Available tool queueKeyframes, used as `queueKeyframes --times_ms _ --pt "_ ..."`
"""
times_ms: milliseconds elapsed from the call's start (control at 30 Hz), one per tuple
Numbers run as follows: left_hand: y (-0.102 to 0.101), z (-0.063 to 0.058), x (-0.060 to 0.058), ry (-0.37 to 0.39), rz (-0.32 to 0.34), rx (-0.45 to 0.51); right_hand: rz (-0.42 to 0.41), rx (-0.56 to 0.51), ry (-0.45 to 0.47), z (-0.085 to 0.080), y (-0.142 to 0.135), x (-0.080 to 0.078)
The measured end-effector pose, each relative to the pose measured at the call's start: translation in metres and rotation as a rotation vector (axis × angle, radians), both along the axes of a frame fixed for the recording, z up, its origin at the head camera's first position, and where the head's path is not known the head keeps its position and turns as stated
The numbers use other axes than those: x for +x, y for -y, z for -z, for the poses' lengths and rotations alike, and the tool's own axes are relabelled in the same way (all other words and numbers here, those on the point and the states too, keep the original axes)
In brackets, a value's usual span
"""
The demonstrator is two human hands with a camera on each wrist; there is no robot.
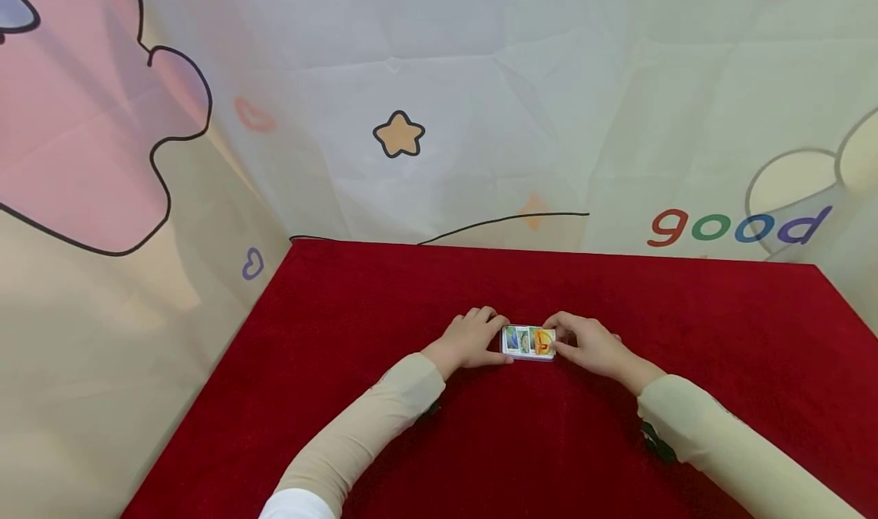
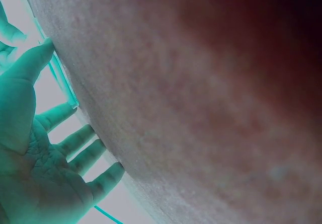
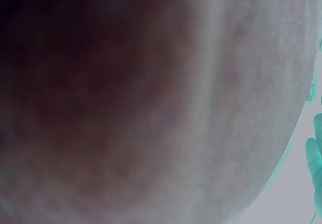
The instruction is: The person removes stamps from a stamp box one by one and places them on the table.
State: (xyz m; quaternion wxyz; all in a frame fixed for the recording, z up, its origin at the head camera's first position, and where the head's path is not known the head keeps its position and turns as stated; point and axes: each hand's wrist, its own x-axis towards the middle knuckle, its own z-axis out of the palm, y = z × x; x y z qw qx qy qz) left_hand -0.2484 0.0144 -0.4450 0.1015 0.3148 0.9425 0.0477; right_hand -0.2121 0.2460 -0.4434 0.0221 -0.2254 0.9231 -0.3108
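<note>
A small flat case of picture cards lies on the red tabletop, with blue, green and orange pictures facing up. My left hand holds its left end, thumb at the near corner and index finger at the far one. In the left wrist view the thumb and index finger of the left hand meet the case's thin edge, the other fingers spread apart. At the right end, my right hand pinches the orange-pictured card with thumb and index finger. Only fingertips of the right hand show in the right wrist view.
A red cloth covers the table. Behind and to the left hangs a pale printed curtain with a star and the word "good". Blurred surfaces close to the lenses fill most of both wrist views.
</note>
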Motion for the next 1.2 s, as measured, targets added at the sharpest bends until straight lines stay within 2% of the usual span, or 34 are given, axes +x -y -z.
queueKeyframes --times_ms 367,700,900,1067,1200 --pt "0.0 -0.001 0.001 0.001 0.001 -0.011 0.007 -0.052 -0.001 0.0 -0.001 0.004" --pt "0.0 0.0 0.0 0.001 0.006 -0.008 0.01 -0.144 0.028 -0.003 -0.001 0.007" --pt "0.0 0.0 -0.001 -0.001 0.004 0.0 0.031 -0.166 -0.01 -0.005 0.001 0.011" --pt "0.0 0.001 0.0 -0.004 0.006 -0.007 0.043 -0.162 -0.086 -0.005 0.005 0.02" --pt "0.0 0.001 0.0 -0.01 0.005 -0.01 0.035 -0.189 -0.094 -0.006 0.011 0.028"
